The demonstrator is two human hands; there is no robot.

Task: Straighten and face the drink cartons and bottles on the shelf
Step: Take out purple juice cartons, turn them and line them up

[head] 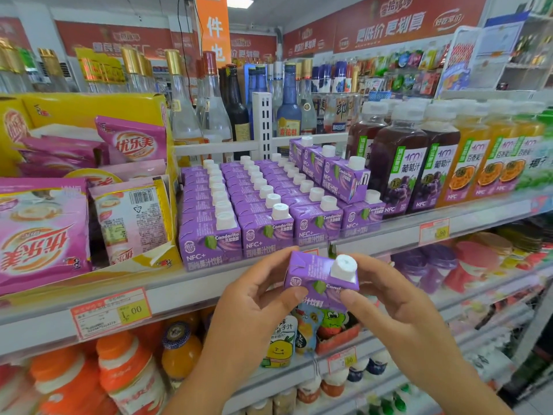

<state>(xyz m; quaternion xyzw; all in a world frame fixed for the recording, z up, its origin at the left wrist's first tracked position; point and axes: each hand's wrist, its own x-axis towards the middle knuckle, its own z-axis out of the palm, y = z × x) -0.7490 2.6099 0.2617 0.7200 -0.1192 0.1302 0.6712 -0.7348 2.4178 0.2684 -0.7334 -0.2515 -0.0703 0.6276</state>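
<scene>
Both hands hold one small purple juice carton (pixel 321 280) with a white cap.
Left hand (pixel 254 307) and right hand (pixel 398 307) pinch its sides, in front of the shelf (pixel 191 292) of matching purple cartons (pixel 254 205).

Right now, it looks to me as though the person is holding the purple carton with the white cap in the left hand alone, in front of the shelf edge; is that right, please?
Not quite: both hands hold it. In the head view, the left hand and the right hand grip the purple carton from either side, in front of the shelf edge. Its white cap is as you say.
</scene>
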